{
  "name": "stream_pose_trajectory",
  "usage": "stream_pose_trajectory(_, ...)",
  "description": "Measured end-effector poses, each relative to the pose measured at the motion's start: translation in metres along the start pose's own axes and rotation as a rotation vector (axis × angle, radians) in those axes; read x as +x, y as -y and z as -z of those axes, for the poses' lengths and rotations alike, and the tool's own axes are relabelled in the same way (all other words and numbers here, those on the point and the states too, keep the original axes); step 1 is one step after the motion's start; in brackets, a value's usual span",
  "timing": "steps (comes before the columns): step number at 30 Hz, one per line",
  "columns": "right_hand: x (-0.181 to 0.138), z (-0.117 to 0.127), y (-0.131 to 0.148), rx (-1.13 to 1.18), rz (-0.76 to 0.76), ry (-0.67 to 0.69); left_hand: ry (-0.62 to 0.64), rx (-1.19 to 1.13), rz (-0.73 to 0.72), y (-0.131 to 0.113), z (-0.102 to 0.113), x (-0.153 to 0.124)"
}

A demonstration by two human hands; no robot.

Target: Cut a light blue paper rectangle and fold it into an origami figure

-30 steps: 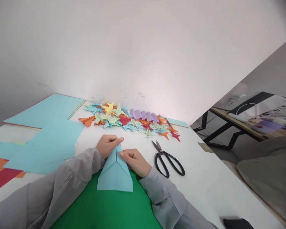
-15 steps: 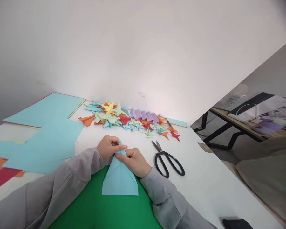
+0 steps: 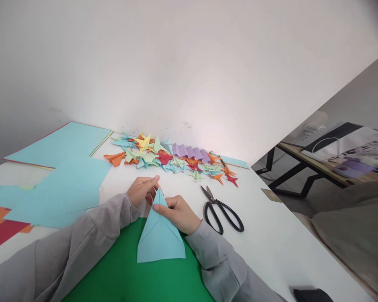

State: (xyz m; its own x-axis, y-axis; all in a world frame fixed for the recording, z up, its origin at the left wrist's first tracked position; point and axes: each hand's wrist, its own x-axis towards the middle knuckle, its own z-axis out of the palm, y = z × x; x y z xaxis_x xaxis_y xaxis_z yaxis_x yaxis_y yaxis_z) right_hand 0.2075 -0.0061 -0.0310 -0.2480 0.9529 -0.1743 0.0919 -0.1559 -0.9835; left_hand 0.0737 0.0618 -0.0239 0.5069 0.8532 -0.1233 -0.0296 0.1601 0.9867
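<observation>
A light blue paper (image 3: pixel 160 235) folded to a point lies partly on a green sheet (image 3: pixel 129 277) and partly on the white table (image 3: pixel 271 235). My left hand (image 3: pixel 141 189) pinches the pointed tip with fingers curled. My right hand (image 3: pixel 179 213) presses its fingers on the paper's right fold just below the tip. Both arms wear grey sleeves.
Black scissors (image 3: pixel 222 209) lie right of my right hand. A heap of coloured folded paper shapes (image 3: pixel 173 161) lines the wall. Blue sheets (image 3: pixel 63 184) plus orange and red ones (image 3: pixel 3 228) cover the left. A dark object (image 3: pixel 311 294) sits at the near right edge.
The folded blue paper has shifted a little right and toward me. My right hand moved up onto its right fold near the tip; my left hand stays at the tip.
</observation>
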Motion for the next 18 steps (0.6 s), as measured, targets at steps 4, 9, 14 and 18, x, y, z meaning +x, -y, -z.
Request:
stream_pose_trajectory(4,0.0001,0.0023,-0.0012,0.000,0.024,-0.028,0.025,-0.056,0.000,-0.0015,0.0028,0.0007)
stream_pose_trajectory(9,0.0007,0.0025,-0.0006,-0.004,0.032,-0.025,0.023,-0.023,-0.040,0.0005,0.0044,0.0009)
stream_pose_trajectory(14,0.0009,0.0034,-0.0009,-0.013,0.041,-0.020,0.042,-0.016,-0.031,0.0023,0.0056,0.0027)
stream_pose_trajectory(18,0.0008,0.0040,0.0000,-0.021,0.032,-0.023,0.042,-0.039,-0.018,0.0041,0.0056,0.0042)
